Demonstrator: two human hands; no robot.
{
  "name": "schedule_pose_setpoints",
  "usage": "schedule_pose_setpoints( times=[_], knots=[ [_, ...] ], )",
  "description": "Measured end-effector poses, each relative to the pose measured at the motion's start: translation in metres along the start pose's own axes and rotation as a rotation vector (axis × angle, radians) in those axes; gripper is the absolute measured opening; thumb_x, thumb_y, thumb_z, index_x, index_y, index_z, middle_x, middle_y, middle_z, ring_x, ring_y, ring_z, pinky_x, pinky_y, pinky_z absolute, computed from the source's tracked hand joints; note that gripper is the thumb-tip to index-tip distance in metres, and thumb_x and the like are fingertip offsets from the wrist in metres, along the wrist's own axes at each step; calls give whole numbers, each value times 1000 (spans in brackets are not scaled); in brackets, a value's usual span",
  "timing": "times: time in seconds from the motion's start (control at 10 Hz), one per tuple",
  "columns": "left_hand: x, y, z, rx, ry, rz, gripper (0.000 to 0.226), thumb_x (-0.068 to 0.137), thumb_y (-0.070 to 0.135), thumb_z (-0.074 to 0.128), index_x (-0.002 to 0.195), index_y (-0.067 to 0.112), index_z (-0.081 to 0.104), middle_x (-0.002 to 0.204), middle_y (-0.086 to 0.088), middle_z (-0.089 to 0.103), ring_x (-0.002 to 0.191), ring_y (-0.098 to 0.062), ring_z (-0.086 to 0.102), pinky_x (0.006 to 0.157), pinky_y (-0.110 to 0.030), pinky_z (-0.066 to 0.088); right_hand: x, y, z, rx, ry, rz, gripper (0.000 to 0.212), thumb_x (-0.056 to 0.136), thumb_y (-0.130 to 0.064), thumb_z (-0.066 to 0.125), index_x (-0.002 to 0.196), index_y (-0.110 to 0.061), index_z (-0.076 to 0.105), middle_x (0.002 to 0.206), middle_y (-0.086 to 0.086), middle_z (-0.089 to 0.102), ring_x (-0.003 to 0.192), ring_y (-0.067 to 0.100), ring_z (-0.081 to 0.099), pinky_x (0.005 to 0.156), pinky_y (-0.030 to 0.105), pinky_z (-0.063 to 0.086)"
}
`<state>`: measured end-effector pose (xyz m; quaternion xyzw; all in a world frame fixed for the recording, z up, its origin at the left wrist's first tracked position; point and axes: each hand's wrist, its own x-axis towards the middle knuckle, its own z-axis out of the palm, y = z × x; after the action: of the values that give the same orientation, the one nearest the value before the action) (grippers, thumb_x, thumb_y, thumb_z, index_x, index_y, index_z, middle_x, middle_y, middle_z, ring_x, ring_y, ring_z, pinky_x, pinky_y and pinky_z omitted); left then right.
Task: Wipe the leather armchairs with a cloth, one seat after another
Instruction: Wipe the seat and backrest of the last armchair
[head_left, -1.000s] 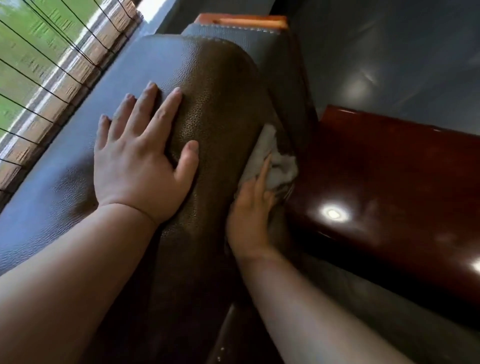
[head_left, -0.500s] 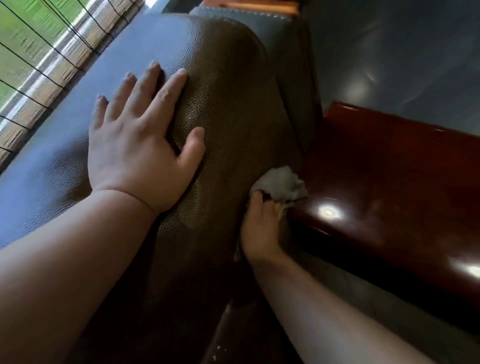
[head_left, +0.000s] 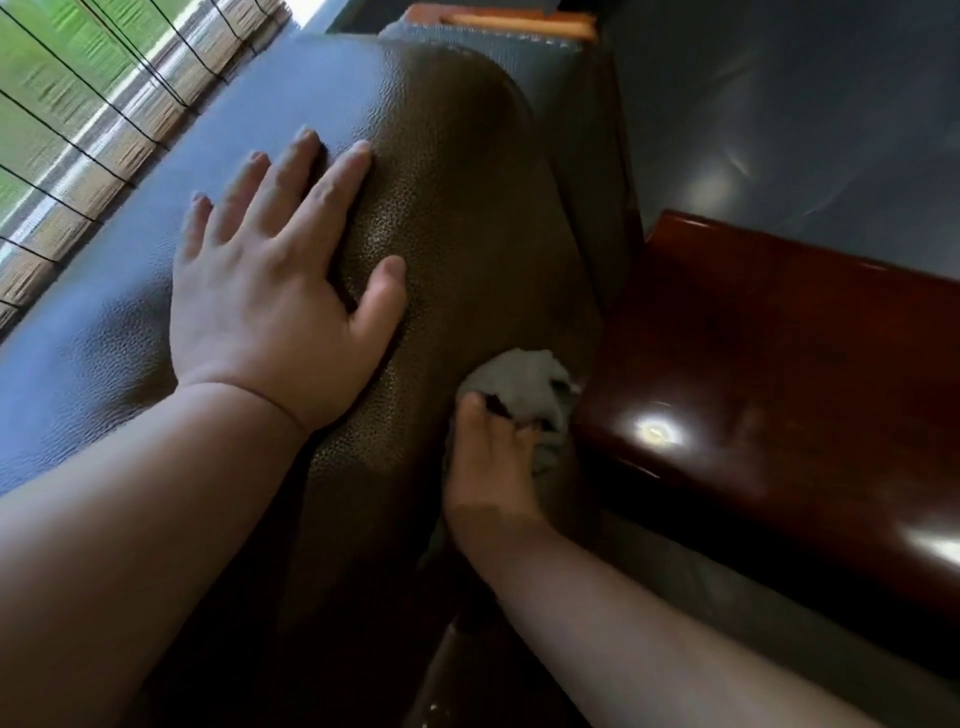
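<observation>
My left hand (head_left: 270, 301) lies flat on the rounded top of the leather armchair (head_left: 457, 218), fingers straight and spread, palm pressing the brown grained leather. It holds nothing.

My right hand (head_left: 493, 467) sits lower, on the side face of the same padded back, with its fingers curled round a bunched grey cloth (head_left: 524, 384). The cloth protrudes just above my fingertips and is pressed against the leather, in the narrow gap between the cushion and the glossy red-brown wooden armrest (head_left: 779, 374) immediately right of my grip. The armrest carries bright light reflections.

Beyond my left hand, the leather surface slopes away toward a slatted bamboo blind (head_left: 93, 156) with dark cords. Beyond the cushion top, a stitched grey edge and an orange wooden strip (head_left: 519, 23) are visible.
</observation>
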<state>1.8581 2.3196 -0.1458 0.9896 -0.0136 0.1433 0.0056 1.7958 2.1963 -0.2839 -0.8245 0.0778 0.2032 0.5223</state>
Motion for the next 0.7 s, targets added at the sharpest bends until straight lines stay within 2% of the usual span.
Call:
schedule_pose_setpoints(
  times=[0.1, 0.2, 0.3, 0.4, 0.5, 0.6, 0.7],
  knots=[
    [1, -1, 0, -11, 11, 3, 73, 93, 65, 40, 162, 43, 31, 171, 2, 31, 157, -32, 27, 127, -58, 19, 44, -8, -22, 4, 81, -83, 110, 83, -77, -14, 162, -12, 26, 169, 19, 16, 156, 33, 10, 127, 50, 3],
    [1, -1, 0, -17, 15, 1, 72, 94, 65, 40, 162, 43, 31, 171, 3, 30, 158, -31, 26, 128, -57, 19, 92, -21, -50, 142, 282, 81, 76, 101, -56, 6, 161, -15, 28, 168, 15, 19, 153, 34, 16, 126, 50, 9],
    [2, -1, -1, -9, 7, 3, 73, 93, 65, 39, 162, 43, 30, 171, 2, 31, 158, -31, 26, 127, -58, 20, 66, -34, -29, 121, 377, 42, 48, 110, -31, 22, 151, -12, 40, 159, 22, 29, 146, 44, 28, 123, 55, 19],
    [1, -1, -2, 7, -4, -2, 76, 92, 66, 37, 163, 42, 28, 171, 2, 30, 158, -31, 26, 127, -58, 20, -5, -48, 8, -13, 276, -250, 91, 101, -62, -11, 156, -9, 39, 163, 24, 25, 153, 41, 17, 127, 49, 10],
    [1, -1, 0, 8, -5, 1, 76, 91, 67, 37, 163, 43, 28, 172, 2, 29, 158, -31, 26, 128, -58, 20, 26, -47, -5, -160, 206, -213, 133, 64, -72, -44, 163, -12, 20, 170, 20, 4, 157, 34, -4, 123, 46, -12],
    [0, -2, 2, 8, 6, -2, 75, 92, 67, 38, 163, 44, 27, 172, 3, 29, 158, -31, 25, 128, -57, 19, 80, -46, -39, 49, 365, -60, 118, 79, -83, -23, 164, -14, 23, 172, 15, 9, 158, 30, 1, 126, 47, -5],
    [2, -2, 2, 13, 3, 1, 75, 92, 67, 38, 163, 44, 27, 172, 3, 29, 158, -30, 25, 128, -57, 19, 79, -50, -42, 181, 408, 57, 92, 97, -72, 9, 161, -11, 31, 169, 20, 19, 157, 33, 10, 127, 49, 1]
  ],
)
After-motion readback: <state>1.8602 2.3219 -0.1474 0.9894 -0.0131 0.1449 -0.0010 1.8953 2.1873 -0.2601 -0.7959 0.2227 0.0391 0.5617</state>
